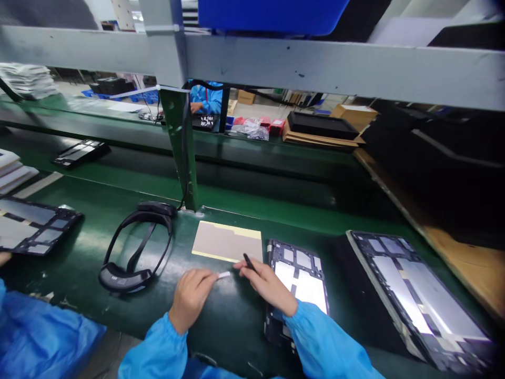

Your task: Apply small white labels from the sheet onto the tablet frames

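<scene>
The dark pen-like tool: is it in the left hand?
No, the right hand holds the tool, and the left hand a white strip.

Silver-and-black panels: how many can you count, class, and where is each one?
4: left panel at the picture's edge; back panel at upper left; middle panel partly behind the right sleeve; far-right panel. Others may be hidden.

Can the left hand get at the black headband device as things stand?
Probably yes: the black headband device lies to the left of the left hand, with only green tabletop visible between them. That hand holds a small white piece, though, so it may need freeing.
</scene>
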### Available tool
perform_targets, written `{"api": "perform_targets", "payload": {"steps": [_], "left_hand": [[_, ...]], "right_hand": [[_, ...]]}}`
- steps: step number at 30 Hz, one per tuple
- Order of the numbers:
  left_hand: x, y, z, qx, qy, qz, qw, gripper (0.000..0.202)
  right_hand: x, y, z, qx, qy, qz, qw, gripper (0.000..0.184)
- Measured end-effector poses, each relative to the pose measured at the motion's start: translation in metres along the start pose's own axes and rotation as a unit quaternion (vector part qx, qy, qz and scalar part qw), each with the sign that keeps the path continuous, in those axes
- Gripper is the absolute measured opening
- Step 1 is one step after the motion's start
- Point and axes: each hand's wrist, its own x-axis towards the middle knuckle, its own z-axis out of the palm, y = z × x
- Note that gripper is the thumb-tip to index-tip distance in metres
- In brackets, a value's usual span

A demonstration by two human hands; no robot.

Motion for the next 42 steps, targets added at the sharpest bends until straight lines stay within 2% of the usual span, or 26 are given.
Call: {"api": "perform_targets", "payload": {"steps": [2, 4, 6, 8, 9, 10, 12, 13, 14, 16, 17, 18, 19, 20, 22, 24, 25, 28, 30, 31, 33, 35, 37, 38, 40, 42], "left_hand": [[-0.015, 0.013, -0.002, 0.004, 0.037, 0.022, 0.999, 0.031], [-0.030, 0.028, 0.001, -0.004, 0.069, 0.022, 0.997, 0.032], [-0.038, 0.041, 0.008, -0.036, 0.096, 0.026, 0.994, 0.032], [-0.036, 0.049, 0.013, -0.087, 0.121, 0.039, 0.988, 0.028], [-0.031, 0.053, 0.013, -0.114, 0.140, 0.014, 0.983, 0.024], [-0.026, 0.055, 0.012, -0.147, 0.160, -0.038, 0.975, 0.021], [-0.013, 0.058, 0.006, -0.250, 0.163, -0.176, 0.938, 0.028], [-0.007, 0.059, 0.001, -0.320, 0.121, -0.233, 0.910, 0.036], [-0.001, 0.060, -0.003, -0.391, 0.047, -0.269, 0.879, 0.041], [0.009, 0.063, -0.010, -0.494, -0.123, -0.299, 0.807, 0.042], [0.012, 0.065, -0.011, -0.519, -0.176, -0.318, 0.774, 0.041], [0.014, 0.068, -0.010, -0.535, -0.190, -0.345, 0.748, 0.041], [0.016, 0.072, -0.008, -0.550, -0.167, -0.376, 0.727, 0.042], [0.017, 0.077, -0.005, -0.567, -0.118, -0.405, 0.708, 0.044], [0.017, 0.087, 0.002, -0.596, -0.003, -0.447, 0.667, 0.045], [0.016, 0.098, 0.010, -0.622, 0.076, -0.466, 0.625, 0.045], [0.015, 0.103, 0.013, -0.634, 0.093, -0.468, 0.608, 0.045], [0.010, 0.114, 0.019, -0.663, 0.091, -0.461, 0.583, 0.043], [0.006, 0.117, 0.021, -0.668, 0.071, -0.453, 0.586, 0.041], [0.004, 0.117, 0.020, -0.660, 0.065, -0.450, 0.598, 0.040], [0.001, 0.114, 0.017, -0.611, 0.078, -0.436, 0.656, 0.041], [0.000, 0.108, 0.011, -0.538, 0.096, -0.393, 0.740, 0.050], [0.002, 0.101, 0.004, -0.480, 0.062, -0.320, 0.814, 0.050], [0.003, 0.099, 0.000, -0.460, 0.032, -0.285, 0.840, 0.044], [0.007, 0.097, -0.006, -0.431, -0.009, -0.244, 0.869, 0.027], [0.010, 0.097, -0.010, -0.417, 0.000, -0.238, 0.877, 0.021]], "right_hand": [[-0.018, -0.002, 0.001, 0.011, -0.043, 0.027, 0.999, 0.050], [-0.035, -0.002, 0.006, 0.067, -0.086, 0.059, 0.992, 0.060], [-0.048, 0.000, 0.013, 0.102, -0.073, 0.055, 0.991, 0.058], [-0.056, 0.000, 0.019, 0.105, -0.022, 0.023, 0.994, 0.049], [-0.059, 0.000, 0.021, 0.100, -0.001, 0.008, 0.995, 0.046], [-0.060, -0.002, 0.021, 0.090, 0.010, -0.004, 0.996, 0.045], [-0.061, -0.006, 0.018, 0.041, 0.003, -0.028, 0.999, 0.041], [-0.061, -0.009, 0.015, 0.003, -0.013, -0.037, 0.999, 0.037], [-0.061, -0.012, 0.011, -0.036, -0.034, -0.046, 0.998, 0.033], [-0.060, -0.016, 0.005, -0.083, -0.064, -0.058, 0.993, 0.023], [-0.060, -0.016, 0.004, -0.087, -0.055, -0.063, 0.993, 0.021], [-0.061, -0.015, 0.003, -0.084, -0.021, -0.074, 0.993, 0.022], [-0.063, -0.014, 0.004, -0.083, 0.038, -0.098, 0.991, 0.020], [-0.065, -0.011, 0.006, -0.087, 0.106, -0.135, 0.981, 0.016], [-0.074, -0.003, 0.013, -0.112, 0.211, -0.228, 0.944, 0.009], [-0.083, 0.005, 0.022, -0.145, 0.234, -0.300, 0.913, 0.004], [-0.087, 0.009, 0.027, -0.157, 0.228, -0.315, 0.908, 0.010], [-0.092, 0.016, 0.035, -0.153, 0.212, -0.307, 0.915, 0.020], [-0.091, 0.016, 0.033, -0.123, 0.190, -0.298, 0.927, 0.017], [-0.091, 0.015, 0.030, -0.111, 0.176, -0.295, 0.933, 0.016], [-0.090, 0.011, 0.021, -0.096, 0.150, -0.290, 0.940, 0.016], [-0.091, 0.006, 0.011, -0.091, 0.119, -0.273, 0.950, 0.018], [-0.092, 0.001, 0.004, -0.093, 0.080, -0.246, 0.962, 0.021], [-0.093, 0.000, 0.002, -0.092, 0.064, -0.232, 0.966, 0.023], [-0.094, -0.003, 0.001, -0.085, 0.050, -0.217, 0.971, 0.026], [-0.096, -0.003, 0.003, -0.069, 0.058, -0.211, 0.973, 0.029]]}}
